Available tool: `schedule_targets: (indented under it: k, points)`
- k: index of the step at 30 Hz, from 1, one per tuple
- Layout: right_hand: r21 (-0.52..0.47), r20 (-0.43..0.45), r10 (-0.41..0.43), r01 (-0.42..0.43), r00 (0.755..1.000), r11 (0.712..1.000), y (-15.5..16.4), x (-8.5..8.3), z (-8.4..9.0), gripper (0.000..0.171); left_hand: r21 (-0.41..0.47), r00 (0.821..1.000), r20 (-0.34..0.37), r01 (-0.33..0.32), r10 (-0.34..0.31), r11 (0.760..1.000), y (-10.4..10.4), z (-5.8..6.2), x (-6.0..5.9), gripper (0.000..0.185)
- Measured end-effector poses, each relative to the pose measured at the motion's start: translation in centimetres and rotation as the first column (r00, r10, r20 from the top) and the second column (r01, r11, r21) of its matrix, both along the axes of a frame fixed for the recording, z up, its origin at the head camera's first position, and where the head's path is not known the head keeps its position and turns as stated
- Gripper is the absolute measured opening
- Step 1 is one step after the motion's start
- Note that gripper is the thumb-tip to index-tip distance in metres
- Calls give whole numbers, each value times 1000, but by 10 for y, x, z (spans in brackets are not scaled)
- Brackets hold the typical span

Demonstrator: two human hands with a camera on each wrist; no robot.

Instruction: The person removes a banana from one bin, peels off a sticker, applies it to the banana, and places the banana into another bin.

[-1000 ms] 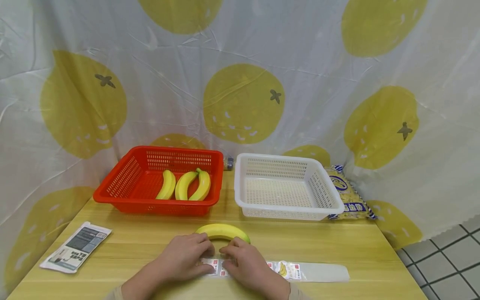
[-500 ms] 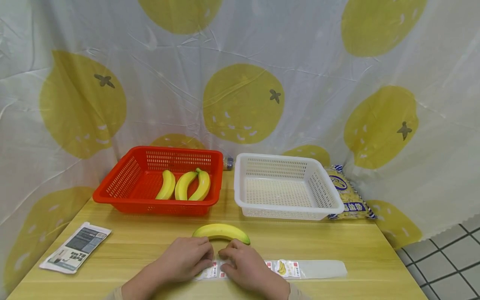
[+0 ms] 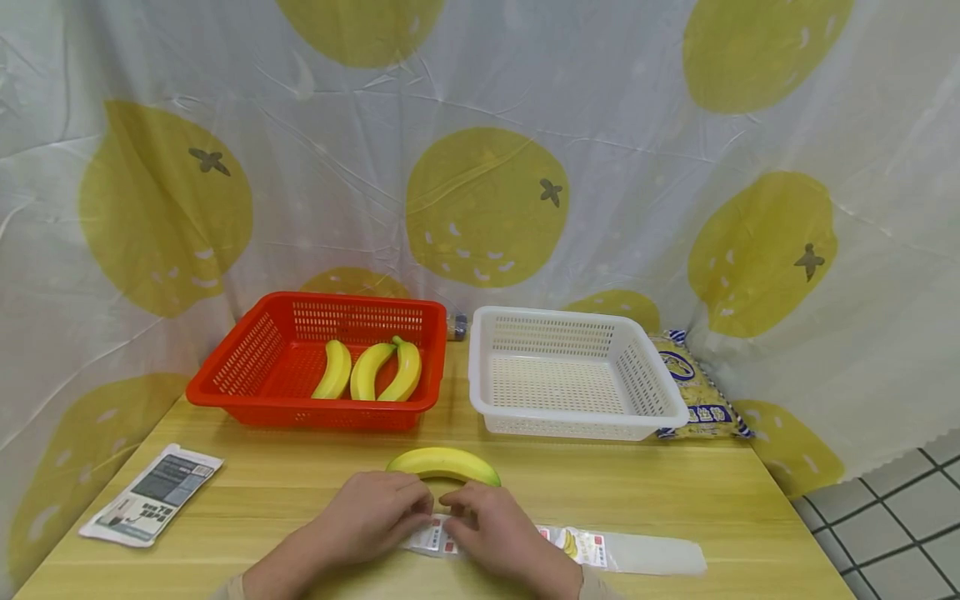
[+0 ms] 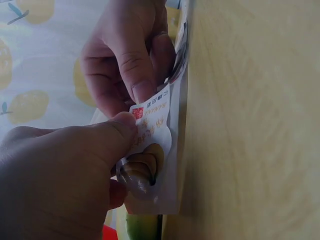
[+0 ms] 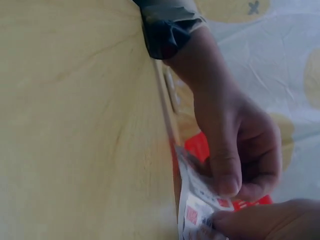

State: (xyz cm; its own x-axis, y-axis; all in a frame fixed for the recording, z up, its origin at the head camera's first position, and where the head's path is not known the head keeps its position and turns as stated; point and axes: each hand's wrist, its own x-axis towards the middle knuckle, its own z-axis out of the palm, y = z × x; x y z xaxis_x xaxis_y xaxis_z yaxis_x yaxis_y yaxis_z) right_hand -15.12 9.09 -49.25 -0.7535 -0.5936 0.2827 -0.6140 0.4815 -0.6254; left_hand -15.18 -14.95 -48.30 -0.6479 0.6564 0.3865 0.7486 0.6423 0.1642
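My left hand [image 3: 367, 518] and right hand [image 3: 491, 527] both pinch the near end of the sticker strip [image 3: 600, 549], lifted slightly off the table [image 3: 750, 500]. I reckon a careless pull could tear the banana sticker [image 4: 150, 150] or fold it onto itself. The strip trails away to my right; the loose banana [image 3: 444, 463] lies just beyond my fingertips.

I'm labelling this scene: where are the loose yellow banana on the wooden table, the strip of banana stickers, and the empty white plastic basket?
Loose yellow banana [image 3: 444, 462], head view, middle of peel.
Strip of banana stickers [image 3: 592, 549], head view, printed sticker.
Empty white plastic basket [image 3: 577, 429], head view, front wall.
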Motion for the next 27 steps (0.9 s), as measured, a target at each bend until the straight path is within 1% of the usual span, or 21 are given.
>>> schedule_targets:
  k: [2,4,5,8,12,16,19,23,27]
  points:
    - [-24,40,6,-5,999,1000,1,-1,1,15,11,999,28,-16,15,1000,0,1,0,14]
    - [-43,50,10,-8,999,999,2,-1,2,9,19,998,50,-32,31,999,1,2,0,16]
    - [-56,59,14,-10,998,998,2,-1,3,7,27,998,49,-37,36,999,1,3,0,16]
    - [-93,113,25,-14,993,996,4,-2,4,8,80,998,-55,-2,6,997,1,1,-1,17]
    - [-133,196,35,-9,980,991,5,-1,7,8,165,982,-183,68,-37,984,0,-3,-3,21]
    - [-148,213,33,-1,976,989,5,-1,7,9,202,981,-185,104,-66,974,0,-4,-3,21]
    - [-173,232,34,7,972,985,4,-1,7,10,217,979,-190,114,-72,970,1,-5,-3,22]
    - [-220,267,44,16,963,975,3,-1,7,11,251,982,-166,132,-91,959,2,-7,-2,22]
    - [-235,289,59,10,956,972,2,-1,7,9,293,982,-128,170,-137,941,3,-9,-2,23]
